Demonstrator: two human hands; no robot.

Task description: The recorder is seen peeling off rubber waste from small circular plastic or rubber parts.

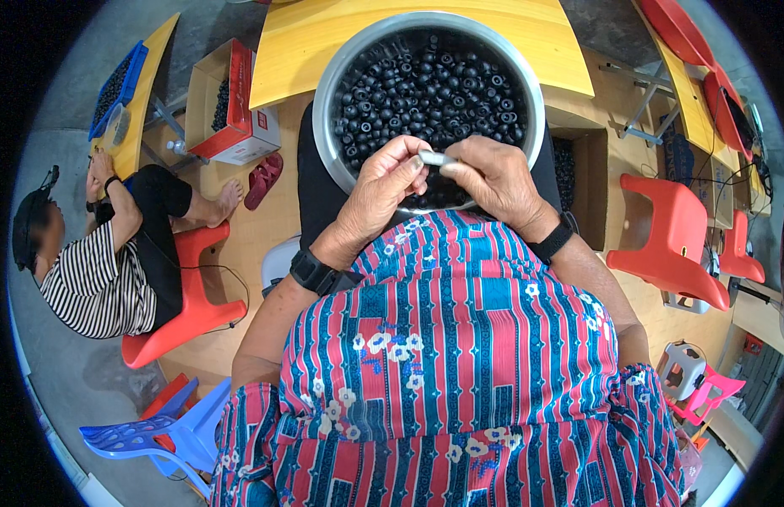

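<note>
A wide metal basin (pixel 324 110) full of small round black parts (pixel 434 84), several of them with a ring-shaped opening, sits in front of me at my lap. Over its near rim my left hand (pixel 390 179) and my right hand (pixel 495 176) meet, both closed with thumbs and fingers pinched. Between them is a small pale grey, narrow piece (pixel 436 158); its kind I cannot make out. Its left end lies at my left fingertips and its right end goes under my right thumb and fingers. Whether a black part is also in my fingers is hidden.
Beyond the basin stands a yellow table (pixel 290 51). Cardboard boxes (pixel 240 135) with black parts flank me. At left, a person (pixel 104 270) sits on a red stool (pixel 193 287) by a blue tray (pixel 120 89). Red stools (pixel 666 245) stand at right, a blue chair (pixel 168 431) behind left.
</note>
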